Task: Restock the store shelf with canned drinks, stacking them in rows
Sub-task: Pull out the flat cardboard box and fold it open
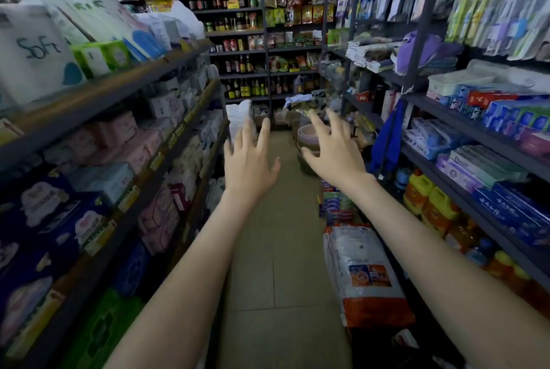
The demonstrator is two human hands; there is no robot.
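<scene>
1. The left hand (251,157) reaches forward over the floor (276,234), fingers spread, grasping nothing.
2. The right hand (333,151) reaches out likewise, fingers splayed and empty, in front of stacked basins (308,136).
3. Small red items, possibly cans (230,45), stand on the back shelf (235,52), well beyond both hands; too blurred to confirm.
4. A sack (366,273) lies on the floor by the right forearm.

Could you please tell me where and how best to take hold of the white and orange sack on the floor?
Likely two-handed, from the aisle side: the sack lies lengthwise beside the right shelving, leaving its aisle-side edge and both ends free. Grip the near orange end and the far white end; no handle shows. The left hand and right hand are open, empty.
</scene>
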